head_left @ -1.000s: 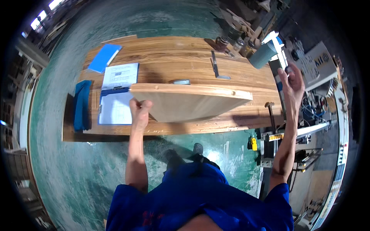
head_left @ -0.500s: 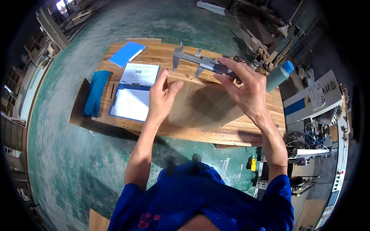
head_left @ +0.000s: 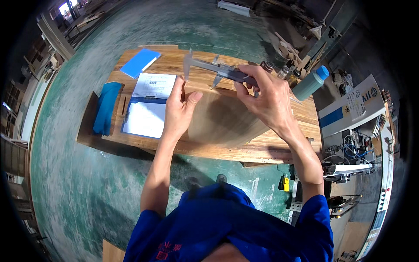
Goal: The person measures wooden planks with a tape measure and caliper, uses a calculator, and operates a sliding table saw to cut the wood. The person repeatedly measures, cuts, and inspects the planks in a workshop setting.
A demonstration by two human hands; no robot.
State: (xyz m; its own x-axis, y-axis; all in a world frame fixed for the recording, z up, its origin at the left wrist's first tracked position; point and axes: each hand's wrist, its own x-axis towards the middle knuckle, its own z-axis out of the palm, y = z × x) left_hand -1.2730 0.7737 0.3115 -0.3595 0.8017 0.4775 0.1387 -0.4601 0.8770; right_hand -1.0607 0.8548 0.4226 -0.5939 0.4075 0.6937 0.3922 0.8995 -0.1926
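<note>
From here I see the caliper (head_left: 227,72) by the far edge of the wood board (head_left: 214,115); I can't tell if they touch. It lies long from side to side, spread jaws at its left end, tips pointing toward me. My right hand (head_left: 268,96) is closed on its right end. My left hand (head_left: 176,111), near the jaws, is half open at the board's left end; I can't tell if it grips.

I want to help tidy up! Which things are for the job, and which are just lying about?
For the job, it seems: caliper, in the right hand; board, at the left hand; papers, maybe.

Probably lying about: book; cloth; bottle; jars.
</note>
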